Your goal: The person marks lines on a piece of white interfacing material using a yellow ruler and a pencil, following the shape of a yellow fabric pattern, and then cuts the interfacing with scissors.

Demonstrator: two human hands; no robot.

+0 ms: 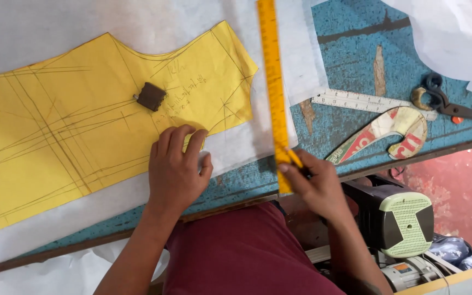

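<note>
A: What fills the left of the frame?

B: A yellow paper pattern (83, 120) lying flat on white fabric (236, 147); a small brown weight (151, 96) sits on it, upper centre-left.

A: And the left hand (177, 166)?

B: Lower centre; fingers spread, pressed flat on the pattern's lower edge, gripping nothing.

A: To the right of that?

B: A long yellow ruler (272, 82) runs from the top edge down the middle; the right hand (315, 183) pinches a yellow pencil (294, 158) shut at the ruler's lower end.

A: Far right?

B: On the blue table (350, 60): a white ruler (359, 100), a curved template (394, 131), scissors (446, 102).
</note>
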